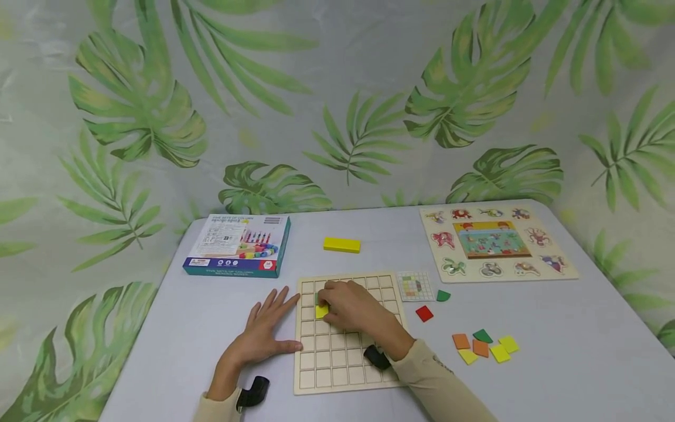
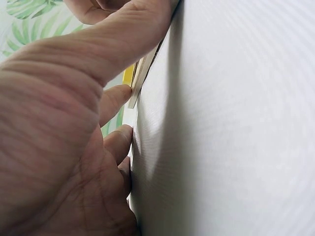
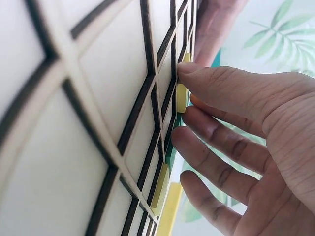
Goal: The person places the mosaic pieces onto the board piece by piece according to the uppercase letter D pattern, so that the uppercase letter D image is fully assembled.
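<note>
A pale wooden grid board [image 1: 323, 358] lies on the table, cut into rows of square cells. My right hand [image 1: 350, 306] is over its upper left part, pinching a yellow square tile [image 3: 181, 98] between thumb and fingers. A green piece [image 1: 317, 299] shows just above that tile, partly covered by the fingers. Another yellow tile [image 3: 160, 187] sits on the board in the right wrist view. My left hand [image 1: 261, 334] lies spread at the board's left edge, its thumb and index finger touching the rim.
A small pattern card [image 1: 415, 286] lies right of the board, near a green quarter-round [image 1: 443, 296] and a red tile [image 1: 424, 313]. Several loose tiles [image 1: 480, 348] lie farther right. Behind are a boxed toy [image 1: 234, 246], a yellow block [image 1: 341, 245] and a sea-animal puzzle board [image 1: 495, 241].
</note>
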{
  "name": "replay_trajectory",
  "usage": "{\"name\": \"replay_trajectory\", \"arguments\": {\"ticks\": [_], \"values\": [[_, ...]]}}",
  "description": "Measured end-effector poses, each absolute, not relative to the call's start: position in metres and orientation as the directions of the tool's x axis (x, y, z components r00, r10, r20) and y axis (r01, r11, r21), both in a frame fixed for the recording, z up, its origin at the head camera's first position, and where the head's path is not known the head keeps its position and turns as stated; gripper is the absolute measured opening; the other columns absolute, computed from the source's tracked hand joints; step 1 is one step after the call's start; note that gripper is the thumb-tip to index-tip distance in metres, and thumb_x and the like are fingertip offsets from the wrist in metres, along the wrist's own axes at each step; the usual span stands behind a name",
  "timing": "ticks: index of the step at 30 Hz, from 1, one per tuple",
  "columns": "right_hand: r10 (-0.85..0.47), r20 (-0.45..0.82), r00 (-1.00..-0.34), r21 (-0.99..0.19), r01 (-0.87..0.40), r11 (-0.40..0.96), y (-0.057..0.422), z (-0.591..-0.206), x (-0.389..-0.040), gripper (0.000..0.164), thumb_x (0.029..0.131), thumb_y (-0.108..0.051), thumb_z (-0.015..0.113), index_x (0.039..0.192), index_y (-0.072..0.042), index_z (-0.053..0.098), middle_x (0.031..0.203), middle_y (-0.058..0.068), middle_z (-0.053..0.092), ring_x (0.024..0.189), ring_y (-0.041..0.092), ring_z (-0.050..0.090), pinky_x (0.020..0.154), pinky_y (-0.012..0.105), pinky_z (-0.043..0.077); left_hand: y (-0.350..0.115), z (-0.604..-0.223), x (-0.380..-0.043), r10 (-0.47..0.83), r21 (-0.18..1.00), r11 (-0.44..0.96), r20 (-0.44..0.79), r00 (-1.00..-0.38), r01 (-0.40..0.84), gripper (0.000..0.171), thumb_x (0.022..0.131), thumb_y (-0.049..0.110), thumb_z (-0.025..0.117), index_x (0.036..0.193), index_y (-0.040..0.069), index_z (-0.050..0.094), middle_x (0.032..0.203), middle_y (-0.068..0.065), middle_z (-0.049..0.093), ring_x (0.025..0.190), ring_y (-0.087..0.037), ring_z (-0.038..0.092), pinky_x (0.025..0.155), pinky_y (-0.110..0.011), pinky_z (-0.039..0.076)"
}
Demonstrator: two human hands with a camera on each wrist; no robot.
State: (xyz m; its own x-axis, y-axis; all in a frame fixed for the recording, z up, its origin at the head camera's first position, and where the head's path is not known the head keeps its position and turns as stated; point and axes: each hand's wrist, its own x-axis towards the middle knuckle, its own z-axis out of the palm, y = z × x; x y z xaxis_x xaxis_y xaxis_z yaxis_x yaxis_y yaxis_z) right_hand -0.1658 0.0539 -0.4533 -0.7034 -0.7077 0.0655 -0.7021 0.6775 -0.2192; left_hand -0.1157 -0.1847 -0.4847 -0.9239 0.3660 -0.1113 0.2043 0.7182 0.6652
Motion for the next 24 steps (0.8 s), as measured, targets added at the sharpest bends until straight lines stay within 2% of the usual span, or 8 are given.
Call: {"name": "replay_trajectory", "arguments": {"ticks": [13,18,24], "values": [[-0.704,0.049,-0.708,-0.240,-0.693,0.680,0.0504,-0.4556,-0.1637,0.014,0.088,-0.023,0.078,0.101,-0.019,0.074,0.099,-0.004,0.068,0.081,0.010,0.062,0.079,0.029,0.055,-0.1849,-0.4870,-0.1161,0.363,0.672,0.715,-0.123,-0.924,0.191,0.100,0.075,0.043,0.086,0.157,0.017,0.035,0.169,-0.012,0.014,0.156,-0.039,0.000,0.120,-0.065,-0.006],[-0.707,0.052,-0.706,-0.223,-0.698,0.680,0.0495,-0.4561,-0.1620,0.015,0.087,-0.024,0.079,0.101,-0.019,0.074,0.098,-0.005,0.069,0.080,0.009,0.063,0.078,0.029,0.055,-0.1854,-0.4879,-0.1135,0.364,0.678,0.703,-0.082,-0.928,0.216,0.100,0.073,0.042,0.087,0.156,0.015,0.038,0.168,-0.015,0.017,0.155,-0.042,0.003,0.118,-0.066,-0.004],[-0.714,0.063,-0.697,-0.210,-0.709,0.674,0.0543,-0.4511,-0.1627,0.017,0.087,-0.024,0.079,0.102,-0.018,0.074,0.098,-0.004,0.068,0.078,0.010,0.063,0.076,0.029,0.055,-0.1848,-0.4864,-0.1155,0.363,0.670,0.713,-0.102,-0.926,0.205,0.099,0.074,0.042,0.086,0.156,0.016,0.037,0.168,-0.013,0.016,0.155,-0.041,0.002,0.119,-0.065,-0.005]]}}
